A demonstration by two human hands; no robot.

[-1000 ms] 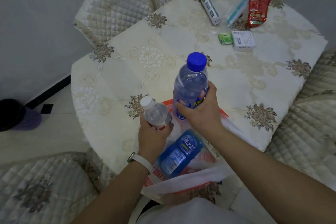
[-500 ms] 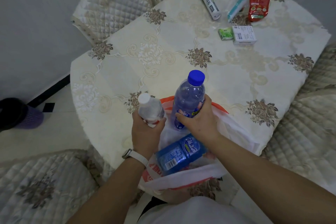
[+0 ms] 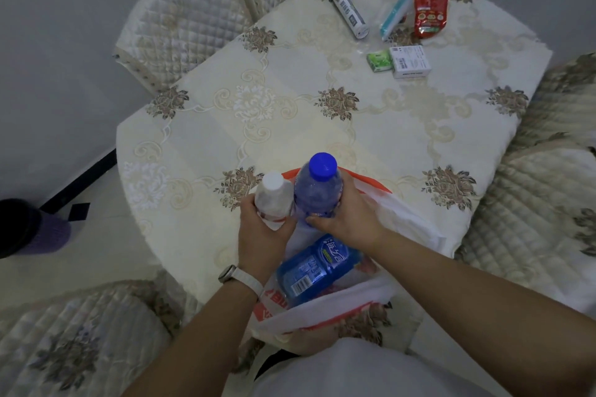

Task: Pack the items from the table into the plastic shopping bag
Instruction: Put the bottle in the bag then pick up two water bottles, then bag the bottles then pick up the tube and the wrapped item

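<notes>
As the left hand (image 3: 258, 237) clasps a white-capped bottle (image 3: 274, 195) and the right hand (image 3: 350, 219) a blue-capped bottle (image 3: 317, 190), fingers (image 3: 322, 221) hide both bases.

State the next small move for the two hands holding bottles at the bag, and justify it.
Probably lower both bottles into the plastic shopping bag and release: the left hand grips the white-capped bottle, the right hand the blue-capped bottle, both upright at its open mouth.

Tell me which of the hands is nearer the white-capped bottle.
Left. The left hand grips the white-capped bottle itself; the right hand holds the blue-capped bottle right beside it.
</notes>
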